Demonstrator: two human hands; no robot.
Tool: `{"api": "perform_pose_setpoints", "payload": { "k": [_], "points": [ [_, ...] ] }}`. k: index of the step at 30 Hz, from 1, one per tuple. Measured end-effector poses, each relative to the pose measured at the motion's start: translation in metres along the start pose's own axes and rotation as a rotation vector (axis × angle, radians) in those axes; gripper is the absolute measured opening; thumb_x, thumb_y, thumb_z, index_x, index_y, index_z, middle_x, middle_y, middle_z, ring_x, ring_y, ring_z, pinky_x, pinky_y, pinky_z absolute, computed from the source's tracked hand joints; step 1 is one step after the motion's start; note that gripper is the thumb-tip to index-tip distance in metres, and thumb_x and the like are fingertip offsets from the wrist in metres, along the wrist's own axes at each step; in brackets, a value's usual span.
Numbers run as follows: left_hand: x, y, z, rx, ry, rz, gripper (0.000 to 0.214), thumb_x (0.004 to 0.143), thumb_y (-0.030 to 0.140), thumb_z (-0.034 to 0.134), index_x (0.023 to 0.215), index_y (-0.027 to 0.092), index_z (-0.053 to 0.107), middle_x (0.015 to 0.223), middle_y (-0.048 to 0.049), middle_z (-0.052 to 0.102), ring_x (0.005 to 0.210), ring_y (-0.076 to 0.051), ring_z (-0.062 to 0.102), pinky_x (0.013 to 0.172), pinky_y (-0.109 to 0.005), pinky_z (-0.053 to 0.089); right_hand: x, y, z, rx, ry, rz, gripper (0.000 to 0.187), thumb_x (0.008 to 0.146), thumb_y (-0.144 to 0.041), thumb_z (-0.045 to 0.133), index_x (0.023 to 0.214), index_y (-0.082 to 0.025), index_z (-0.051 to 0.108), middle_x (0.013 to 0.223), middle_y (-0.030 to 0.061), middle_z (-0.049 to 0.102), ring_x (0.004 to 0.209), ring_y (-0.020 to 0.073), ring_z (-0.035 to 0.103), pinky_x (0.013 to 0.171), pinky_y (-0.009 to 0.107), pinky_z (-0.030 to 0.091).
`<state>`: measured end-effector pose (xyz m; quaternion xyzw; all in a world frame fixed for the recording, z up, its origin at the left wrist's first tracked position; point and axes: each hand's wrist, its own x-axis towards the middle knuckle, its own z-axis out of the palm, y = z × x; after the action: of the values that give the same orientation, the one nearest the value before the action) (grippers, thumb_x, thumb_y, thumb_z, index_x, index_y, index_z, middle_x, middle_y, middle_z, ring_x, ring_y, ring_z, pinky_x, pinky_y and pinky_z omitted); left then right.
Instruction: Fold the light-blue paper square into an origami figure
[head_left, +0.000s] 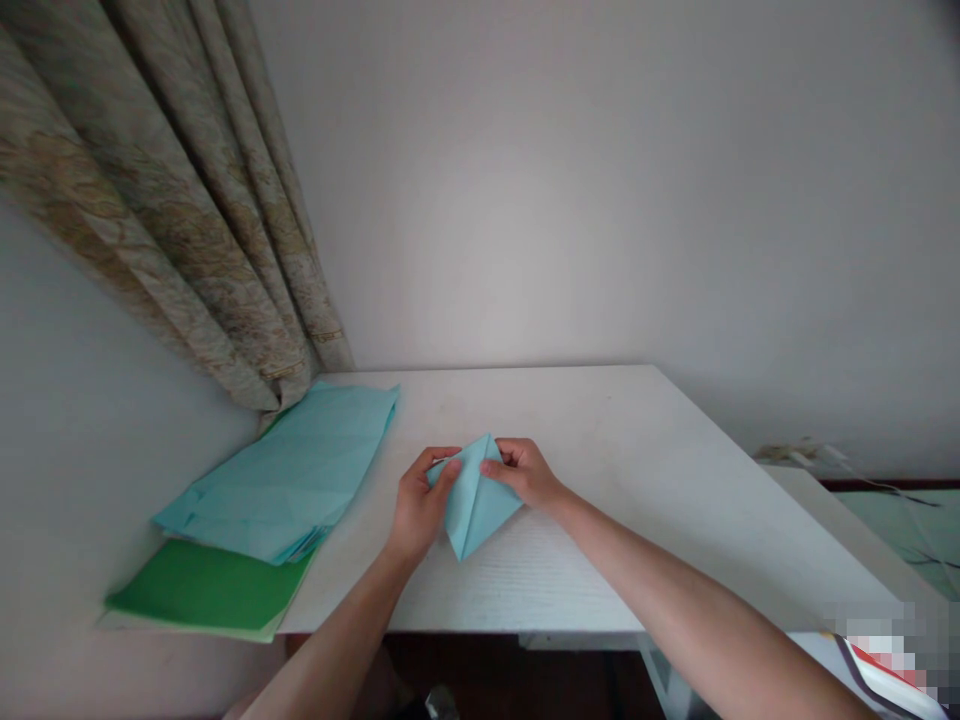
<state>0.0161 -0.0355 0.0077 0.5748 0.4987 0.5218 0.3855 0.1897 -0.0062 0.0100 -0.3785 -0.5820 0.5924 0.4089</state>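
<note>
Left hand (418, 505) and right hand (521, 472) pinch blue origami paper (474, 510), already folded to a kite; blue sheets (277, 475) and green sheets (210, 587) lie stacked left.

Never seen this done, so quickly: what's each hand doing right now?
Left hand: closed, gripping the folded light-blue paper.
Right hand: closed, pinching the same paper.

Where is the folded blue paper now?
The folded blue paper is on the white table in the head view, between the left hand and right hand.
</note>
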Motion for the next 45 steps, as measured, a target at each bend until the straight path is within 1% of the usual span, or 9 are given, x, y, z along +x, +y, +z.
{"api": "perform_pose_setpoints", "payload": {
  "k": [14, 18, 22, 25, 27, 31, 34, 39, 45],
  "points": [
    [-0.001, -0.003, 0.004, 0.092, 0.042, 0.026, 0.022, 0.083, 0.038, 0.055, 0.084, 0.018, 0.064, 0.08, -0.0019, 0.067, 0.077, -0.017, 0.059, 0.07, -0.025, 0.044, -0.001, -0.002, 0.002, -0.064, 0.002, 0.003, 0.036, 0.069, -0.05, 0.068, 0.064, -0.015, 0.058, 0.054, -0.0026, 0.046, 0.05, 0.0097, 0.039, 0.046, 0.022, 0.029],
    [-0.001, 0.0, 0.005, 0.097, 0.019, 0.041, 0.021, 0.083, 0.037, 0.053, 0.083, 0.018, 0.063, 0.08, -0.0025, 0.067, 0.078, -0.018, 0.06, 0.071, -0.025, 0.044, 0.002, 0.0, 0.002, -0.161, 0.067, -0.029, 0.044, 0.072, -0.055, 0.062, 0.055, -0.018, 0.045, 0.052, -0.0043, 0.037, 0.049, 0.0086, 0.033, 0.045, 0.022, 0.024],
    [0.002, 0.003, 0.003, 0.088, -0.112, -0.054, 0.027, 0.081, 0.04, 0.054, 0.09, 0.017, 0.064, 0.076, -0.0018, 0.066, 0.069, -0.017, 0.059, 0.06, -0.025, 0.044, 0.005, 0.004, -0.001, -0.233, 0.147, -0.059, 0.051, 0.079, -0.058, 0.051, 0.052, -0.02, 0.03, 0.05, -0.0053, 0.025, 0.048, 0.0082, 0.025, 0.043, 0.023, 0.018],
    [0.004, 0.002, 0.0, 0.069, -0.272, -0.091, 0.03, 0.078, 0.044, 0.056, 0.076, 0.015, 0.065, 0.066, -0.001, 0.063, 0.062, -0.016, 0.057, 0.055, -0.024, 0.042, 0.007, 0.005, -0.003, -0.274, 0.171, -0.083, 0.051, 0.081, -0.058, 0.048, 0.052, -0.021, 0.028, 0.051, -0.005, 0.023, 0.048, 0.0085, 0.023, 0.044, 0.024, 0.017],
    [0.005, 0.0, -0.002, 0.04, -0.342, -0.121, 0.034, 0.076, 0.048, 0.056, 0.065, 0.016, 0.059, 0.057, 0.0005, 0.057, 0.052, -0.014, 0.054, 0.048, -0.023, 0.04, 0.007, 0.005, -0.003, -0.311, 0.143, -0.09, 0.051, 0.081, -0.057, 0.047, 0.052, -0.021, 0.029, 0.052, -0.005, 0.023, 0.049, 0.0086, 0.024, 0.044, 0.024, 0.017],
    [0.001, 0.001, -0.006, -0.002, -0.465, -0.253, 0.038, 0.076, 0.056, 0.052, 0.062, 0.02, 0.048, 0.043, 0.004, 0.048, 0.033, -0.014, 0.048, 0.032, -0.023, 0.034, 0.007, 0.005, -0.004, -0.335, 0.055, -0.065, 0.052, 0.079, -0.057, 0.052, 0.051, -0.02, 0.029, 0.051, -0.0059, 0.022, 0.048, 0.0075, 0.022, 0.043, 0.023, 0.015],
    [0.0, 0.003, -0.008, 0.007, -0.395, -0.231, 0.039, 0.076, 0.057, 0.052, 0.063, 0.02, 0.049, 0.043, 0.0046, 0.047, 0.031, -0.014, 0.048, 0.029, -0.023, 0.035, 0.006, 0.005, -0.003, -0.257, -0.001, 0.004, 0.048, 0.072, -0.054, 0.063, 0.052, -0.019, 0.038, 0.048, -0.007, 0.029, 0.045, 0.0064, 0.026, 0.041, 0.022, 0.019],
    [0.005, 0.001, -0.009, -0.021, -0.254, -0.156, 0.037, 0.077, 0.054, 0.054, 0.063, 0.02, 0.05, 0.044, 0.0047, 0.047, 0.032, -0.014, 0.048, 0.03, -0.023, 0.037, 0.005, 0.001, -0.002, -0.037, -0.083, 0.156, 0.036, 0.06, -0.044, 0.077, 0.072, -0.013, 0.064, 0.061, 0.0003, 0.059, 0.052, 0.0117, 0.05, 0.051, 0.025, 0.039],
    [0.011, -0.006, -0.011, -0.161, -0.082, -0.139, 0.036, 0.08, 0.053, 0.053, 0.065, 0.02, 0.047, 0.044, 0.0061, 0.046, 0.035, -0.013, 0.049, 0.033, -0.022, 0.039, 0.01, 0.003, -0.003, 0.293, 0.084, 0.195, 0.034, 0.057, -0.036, 0.081, 0.077, -0.012, 0.068, 0.073, 0.0068, 0.068, 0.064, 0.0174, 0.06, 0.067, 0.033, 0.047]
  ]
}}
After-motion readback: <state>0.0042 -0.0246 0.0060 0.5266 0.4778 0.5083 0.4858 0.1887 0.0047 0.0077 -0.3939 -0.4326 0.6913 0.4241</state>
